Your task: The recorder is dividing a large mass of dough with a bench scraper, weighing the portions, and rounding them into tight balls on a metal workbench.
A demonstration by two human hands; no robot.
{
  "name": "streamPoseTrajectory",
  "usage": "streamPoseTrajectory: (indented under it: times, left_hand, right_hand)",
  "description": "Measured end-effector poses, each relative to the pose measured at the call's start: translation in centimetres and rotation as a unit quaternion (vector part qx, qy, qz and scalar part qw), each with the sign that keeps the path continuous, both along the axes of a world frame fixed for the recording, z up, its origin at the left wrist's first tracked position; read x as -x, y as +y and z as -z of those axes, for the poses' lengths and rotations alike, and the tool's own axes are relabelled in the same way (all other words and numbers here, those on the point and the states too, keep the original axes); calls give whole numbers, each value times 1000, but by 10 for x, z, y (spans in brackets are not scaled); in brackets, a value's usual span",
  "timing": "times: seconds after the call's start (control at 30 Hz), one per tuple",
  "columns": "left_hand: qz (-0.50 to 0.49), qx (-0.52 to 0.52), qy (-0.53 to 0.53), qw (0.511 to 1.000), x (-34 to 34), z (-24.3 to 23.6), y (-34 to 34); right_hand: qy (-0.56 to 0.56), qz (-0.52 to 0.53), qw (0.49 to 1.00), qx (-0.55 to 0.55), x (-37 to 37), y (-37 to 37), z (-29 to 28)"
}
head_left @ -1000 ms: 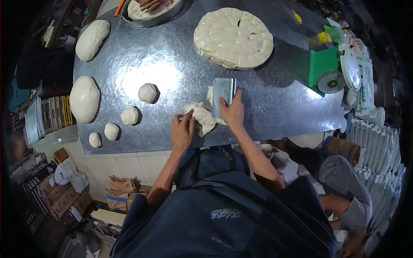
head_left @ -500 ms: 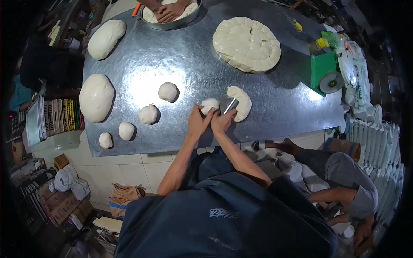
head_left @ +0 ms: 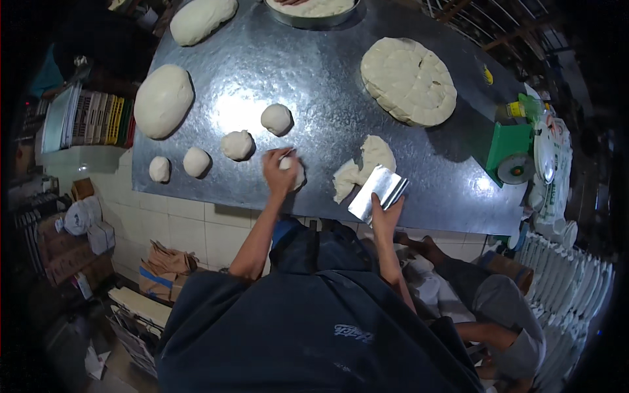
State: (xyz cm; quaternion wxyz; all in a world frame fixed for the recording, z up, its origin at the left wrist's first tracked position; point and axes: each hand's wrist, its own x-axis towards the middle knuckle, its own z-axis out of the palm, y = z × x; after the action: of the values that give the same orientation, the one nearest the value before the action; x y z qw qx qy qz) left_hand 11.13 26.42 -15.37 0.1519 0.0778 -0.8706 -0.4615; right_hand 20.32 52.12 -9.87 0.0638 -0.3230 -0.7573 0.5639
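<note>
My left hand (head_left: 278, 171), slightly blurred, curls over a small dough ball (head_left: 299, 177) near the table's front edge and partly hides it. In my right hand (head_left: 388, 216) is a metal dough scraper (head_left: 379, 190), its shiny flat blade tilted over the tabletop. Just beyond the blade lies a curved lump of dough (head_left: 379, 154), with a ragged piece of dough (head_left: 345, 180) at its left side. Several rounded dough balls sit to the left, among them one ball (head_left: 276, 118) farther back and another (head_left: 236, 145) beside it.
On the metal table (head_left: 314, 85) rest a large scored dough round (head_left: 409, 82) and two big dough masses, one (head_left: 164, 101) at left. A green scale (head_left: 508, 154) stands right. A co-worker's fingers touch dough in a round pan (head_left: 311, 21). Another person (head_left: 491, 295) is low at right.
My left hand has moved left with the dough ball, away from my right hand. The scraper has swung right and turned its blade flat. A ragged dough piece now shows beside the curved lump.
</note>
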Motion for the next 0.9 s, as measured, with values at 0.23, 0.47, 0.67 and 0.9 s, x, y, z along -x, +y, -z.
streamPoseTrajectory:
  times: [0.23, 0.47, 0.67, 0.9]
  left_hand:
    - [106, -25, -5, 994, -93, -18, 37]
    - [-151, -28, 46, 987, -50, -100, -89]
    - [-169, -9, 223, 960, 27, -152, -206]
    - [29, 252, -341, 905, 81, -64, -255]
  right_hand:
    - [30, -102, 994, -21, 47, 22, -19]
    - [81, -61, 995, -19, 75, 14, -39]
    - [75, 19, 997, 26, 47, -24, -28]
    - [63, 45, 997, -11, 5, -38, -45]
